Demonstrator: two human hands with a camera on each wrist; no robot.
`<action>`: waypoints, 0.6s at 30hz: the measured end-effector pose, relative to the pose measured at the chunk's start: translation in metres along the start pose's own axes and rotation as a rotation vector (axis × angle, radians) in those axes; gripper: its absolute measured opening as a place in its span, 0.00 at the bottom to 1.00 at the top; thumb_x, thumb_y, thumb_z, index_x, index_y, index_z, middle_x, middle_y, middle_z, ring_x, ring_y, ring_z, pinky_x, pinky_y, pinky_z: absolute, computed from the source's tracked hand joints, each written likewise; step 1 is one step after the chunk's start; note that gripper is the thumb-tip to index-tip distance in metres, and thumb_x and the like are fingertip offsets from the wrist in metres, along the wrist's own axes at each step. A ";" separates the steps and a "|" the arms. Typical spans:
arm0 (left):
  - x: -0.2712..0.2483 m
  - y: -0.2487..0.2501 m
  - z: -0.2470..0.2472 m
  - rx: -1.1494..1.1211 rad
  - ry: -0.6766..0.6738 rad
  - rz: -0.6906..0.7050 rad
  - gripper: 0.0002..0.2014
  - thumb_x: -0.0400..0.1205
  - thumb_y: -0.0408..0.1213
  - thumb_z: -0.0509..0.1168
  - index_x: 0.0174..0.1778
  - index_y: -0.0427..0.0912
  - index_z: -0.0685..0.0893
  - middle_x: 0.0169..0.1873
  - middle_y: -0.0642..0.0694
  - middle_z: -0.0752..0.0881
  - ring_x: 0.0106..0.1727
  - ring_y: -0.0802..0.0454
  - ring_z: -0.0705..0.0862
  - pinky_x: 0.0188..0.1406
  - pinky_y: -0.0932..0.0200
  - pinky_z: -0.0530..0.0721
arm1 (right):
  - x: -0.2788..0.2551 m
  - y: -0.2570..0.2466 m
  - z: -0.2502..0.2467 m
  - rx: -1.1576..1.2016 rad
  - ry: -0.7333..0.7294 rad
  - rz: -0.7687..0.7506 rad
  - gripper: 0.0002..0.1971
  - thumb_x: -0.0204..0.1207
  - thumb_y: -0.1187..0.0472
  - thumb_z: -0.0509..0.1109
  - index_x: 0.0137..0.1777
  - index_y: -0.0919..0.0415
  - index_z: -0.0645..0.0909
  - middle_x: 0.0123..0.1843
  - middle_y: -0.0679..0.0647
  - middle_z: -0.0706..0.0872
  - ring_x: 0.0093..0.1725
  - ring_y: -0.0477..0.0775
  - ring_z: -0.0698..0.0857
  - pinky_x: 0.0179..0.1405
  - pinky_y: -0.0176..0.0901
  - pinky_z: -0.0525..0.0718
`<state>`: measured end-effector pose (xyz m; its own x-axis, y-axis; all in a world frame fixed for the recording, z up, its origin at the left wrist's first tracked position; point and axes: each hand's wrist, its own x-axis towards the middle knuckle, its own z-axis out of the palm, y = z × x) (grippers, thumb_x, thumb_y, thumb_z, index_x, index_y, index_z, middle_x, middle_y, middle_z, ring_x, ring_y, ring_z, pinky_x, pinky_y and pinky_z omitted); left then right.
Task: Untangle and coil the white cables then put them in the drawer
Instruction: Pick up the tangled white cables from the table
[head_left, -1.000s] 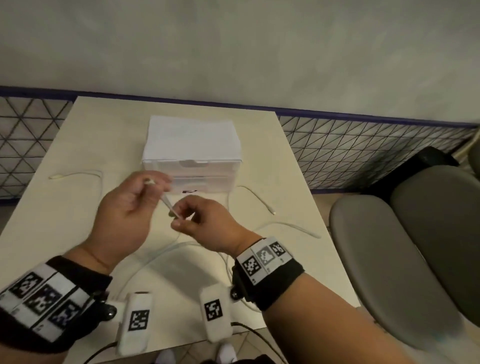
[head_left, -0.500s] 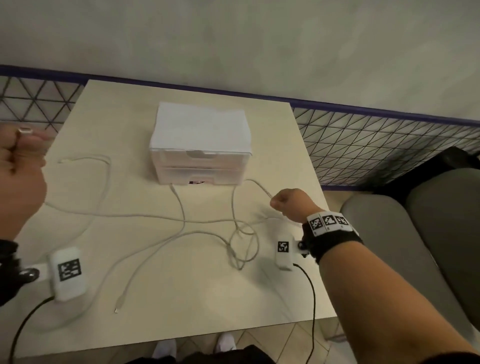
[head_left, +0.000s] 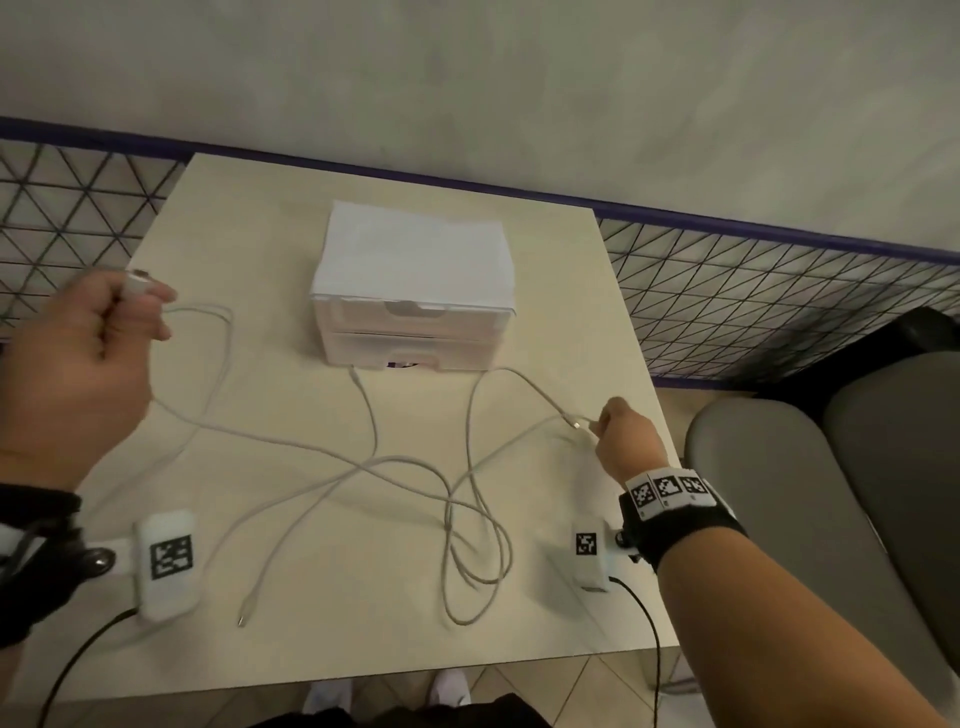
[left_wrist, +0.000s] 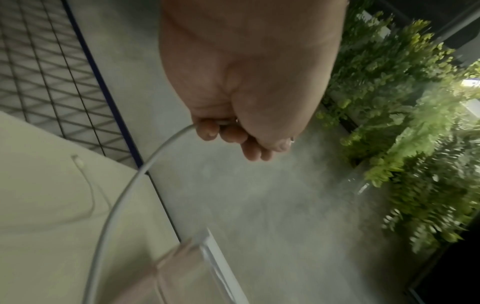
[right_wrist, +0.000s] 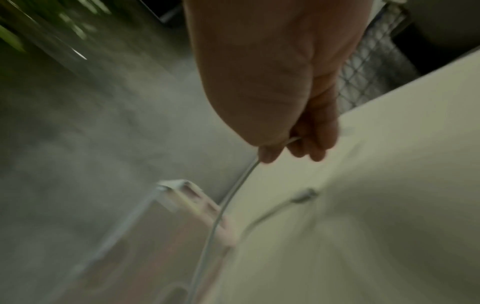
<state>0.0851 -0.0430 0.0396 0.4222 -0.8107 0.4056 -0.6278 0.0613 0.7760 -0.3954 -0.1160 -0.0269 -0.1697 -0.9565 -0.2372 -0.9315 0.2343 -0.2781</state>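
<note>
White cables (head_left: 374, 467) lie crossed and looped over the middle of the beige table (head_left: 249, 218). My left hand (head_left: 104, 322) is raised at the table's left edge and grips one cable's plug end between thumb and curled fingers (left_wrist: 207, 131); the cable (left_wrist: 124, 189) arcs down from it. My right hand (head_left: 618, 426) is low near the right edge and pinches a cable (right_wrist: 233, 193) close to its connector. A loose connector (right_wrist: 303, 195) lies beside it. The small white drawer unit (head_left: 410, 312) stands at the back centre, its drawers closed.
A free plug end (head_left: 244, 618) lies near the front edge. Grey padded chairs (head_left: 831, 493) stand to the right of the table. Wire mesh fencing (head_left: 753, 301) with a blue rail runs behind. Green plants (left_wrist: 402, 123) show in the left wrist view.
My hands, close together in front of the drawer unit a second ago, have pulled apart to the table's left and right edges, drawing the cables out across the table.
</note>
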 end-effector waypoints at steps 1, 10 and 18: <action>-0.009 0.029 0.007 -0.040 -0.069 0.006 0.09 0.85 0.49 0.57 0.46 0.54 0.81 0.39 0.57 0.85 0.40 0.67 0.81 0.47 0.65 0.77 | -0.007 -0.010 -0.010 0.113 0.078 -0.065 0.06 0.79 0.59 0.67 0.48 0.62 0.76 0.41 0.56 0.83 0.46 0.61 0.84 0.41 0.42 0.74; -0.041 0.118 0.064 -0.429 -0.590 -0.173 0.10 0.85 0.40 0.57 0.51 0.52 0.84 0.48 0.51 0.91 0.47 0.54 0.90 0.50 0.56 0.87 | -0.075 -0.124 -0.058 0.606 0.252 -0.716 0.09 0.70 0.75 0.70 0.42 0.60 0.84 0.39 0.46 0.84 0.38 0.34 0.82 0.42 0.19 0.76; -0.041 0.128 0.047 -0.718 -0.726 -0.445 0.19 0.82 0.43 0.59 0.60 0.33 0.84 0.55 0.34 0.89 0.54 0.42 0.89 0.53 0.51 0.87 | -0.114 -0.190 -0.035 0.658 -0.111 -1.045 0.13 0.62 0.84 0.65 0.33 0.66 0.81 0.36 0.50 0.83 0.39 0.51 0.83 0.42 0.41 0.83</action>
<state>-0.0436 -0.0295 0.0992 -0.1143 -0.9779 -0.1749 0.1075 -0.1872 0.9764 -0.2101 -0.0579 0.0851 0.6153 -0.7244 0.3109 -0.2592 -0.5584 -0.7880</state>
